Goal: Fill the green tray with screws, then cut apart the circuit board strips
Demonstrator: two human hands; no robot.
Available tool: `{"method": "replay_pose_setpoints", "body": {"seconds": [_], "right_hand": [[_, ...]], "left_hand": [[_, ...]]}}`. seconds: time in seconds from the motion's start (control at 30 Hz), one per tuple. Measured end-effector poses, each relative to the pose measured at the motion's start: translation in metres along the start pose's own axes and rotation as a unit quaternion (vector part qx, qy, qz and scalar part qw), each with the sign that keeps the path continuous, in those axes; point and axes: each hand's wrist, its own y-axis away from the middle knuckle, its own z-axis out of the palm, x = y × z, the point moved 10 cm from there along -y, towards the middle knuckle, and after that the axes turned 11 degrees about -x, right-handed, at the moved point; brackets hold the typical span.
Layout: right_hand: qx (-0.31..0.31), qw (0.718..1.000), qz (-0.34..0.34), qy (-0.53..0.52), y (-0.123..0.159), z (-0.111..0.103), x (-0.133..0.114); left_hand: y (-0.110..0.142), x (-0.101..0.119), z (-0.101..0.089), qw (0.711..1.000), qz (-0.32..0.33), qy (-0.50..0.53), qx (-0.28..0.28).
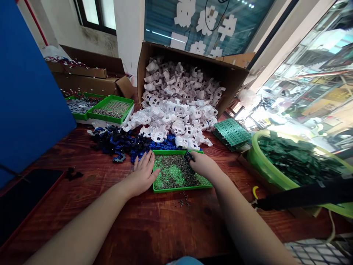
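Green tray [182, 190] mid-frame, on the wooden table [154, 228], with small metal screws [168, 181] spread over its perforated floor. Right hand [204, 166] over the tray's right half, fingers closed on a small dark piece [188, 156]. Left hand [143, 173] at the tray's left rim — fingers loosely spread, palm down, no object visible in it; can't tell how firmly it presses.

Step in hand looks like working the dark piece among the screws, left hand steadying. Next move likely calls for keeping that pinch and the tray still.

A few stray screws [182, 202] just below the tray. Blue and black parts [118, 141] left of and behind it; white plastic parts [176, 119] upper centre, spilling from a cardboard box [234, 82]. Right edge — yellow-green basin [254, 147] of dark green pieces [295, 158].
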Motion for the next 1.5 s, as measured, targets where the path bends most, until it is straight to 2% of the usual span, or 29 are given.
{"method": "replay_pose_setpoints", "body": {"seconds": [0.17, 0.27, 0.73, 1.03, 1.27, 1.37, 1.5], "right_hand": [[-0.001, 0.998, 0.055, 0.013, -0.004, -0.003, 0.024], [-0.008, 0.998, 0.067, 0.021, -0.008, 0.0, 0.029], [0.008, 0.999, -0.017, 0.035, -0.009, -0.001, -0.023], [0.012, 0.998, -0.057, 0.01, -0.001, -0.004, -0.029], [0.014, 0.999, 0.027, 0.019, -0.007, -0.005, 0.003], [0.015, 0.999, 0.015, 0.03, -0.008, -0.002, -0.005], [0.018, 0.999, -0.031, 0.039, -0.006, -0.001, -0.033]], "left_hand": [[0.0, 0.002, 0.0, 1.0, 0.0, -0.003, -0.007], [0.001, 0.002, 0.0, 1.0, 0.0, 0.002, -0.009], [0.0, 0.003, -0.002, 1.0, 0.003, 0.002, -0.009], [0.003, 0.004, -0.004, 1.0, 0.001, 0.007, -0.017], [0.004, 0.007, -0.005, 1.0, -0.005, 0.007, -0.03], [0.004, 0.007, -0.004, 0.999, -0.005, 0.006, -0.033], [0.003, 0.006, -0.004, 0.999, -0.007, 0.006, -0.034]]}}
